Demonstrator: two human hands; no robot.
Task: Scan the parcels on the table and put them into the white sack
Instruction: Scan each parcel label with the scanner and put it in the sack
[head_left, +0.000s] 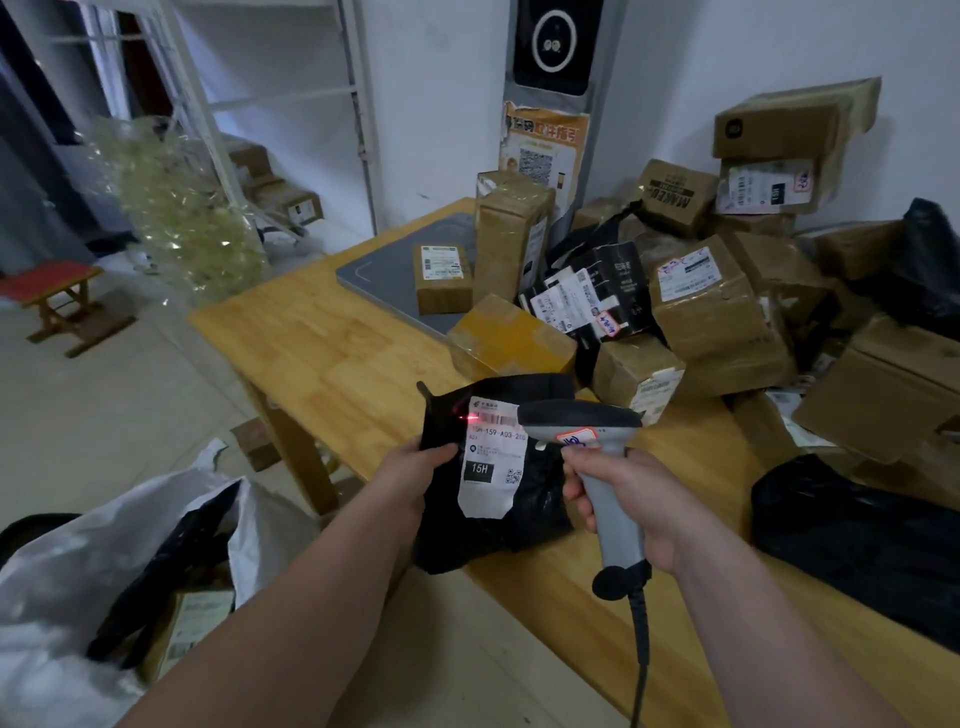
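Scanner (582, 415) in right hand (628, 499) overlapping parcel (498, 530) label (488, 467), white sack (47, 587) cropped.

"15H" and "15H-159-A03" on the label (491, 467) of the black parcel (493, 535); "MAKEU", inverted, on a brown box (675, 195)

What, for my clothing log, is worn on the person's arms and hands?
Nothing that shows: the left hand and right hand are bare, with no gloves, rings, watch or wristband visible, and no sleeve comes into view on either side.
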